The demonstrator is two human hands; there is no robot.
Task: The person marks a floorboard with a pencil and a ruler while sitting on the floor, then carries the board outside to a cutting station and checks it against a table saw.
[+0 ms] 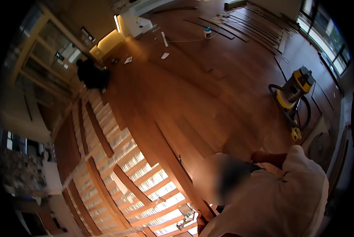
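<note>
Left hand (201, 224) at near end of a long floorboard (176, 170); fingers partly hidden, grip can't be told. Right hand (259, 156) in shadow beyond beige cloth (287, 193); can't tell if closed. Board reddish-brown, narrow, glossy where lit. Lies along the laid floor's (208, 102) edge, beside battens (131, 185) over silvery sheeting (137, 160). Long axis slants lower right to upper left, far end pointing away.

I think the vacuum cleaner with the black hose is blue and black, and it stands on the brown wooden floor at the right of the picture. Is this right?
Not quite: the vacuum cleaner is yellow and black, not blue and black, as the head view shows. It has a black hose and stands on the brown wooden floor at the right.
</note>
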